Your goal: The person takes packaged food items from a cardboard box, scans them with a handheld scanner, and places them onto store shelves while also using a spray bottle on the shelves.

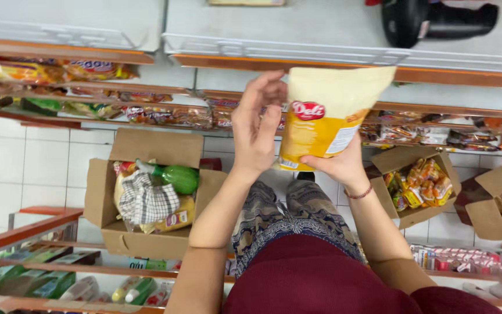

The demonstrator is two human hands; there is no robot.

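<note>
A pale yellow and orange snack pouch (326, 113) is held up in front of me, over the shelf rows. My right hand (338, 164) grips it from below, at its lower edge. My left hand (257, 125) is raised beside the pouch's left side, fingers curled and touching its edge near the top corner. A thin bracelet circles my right wrist.
An open cardboard box (104, 232) on the tiled floor at left holds a green bottle (180, 177), a checked cloth and packets. A second open box (422, 212) of orange snack packs lies at right. Shelves of packaged goods run above and below. A black scanner (431, 20) rests on the top shelf.
</note>
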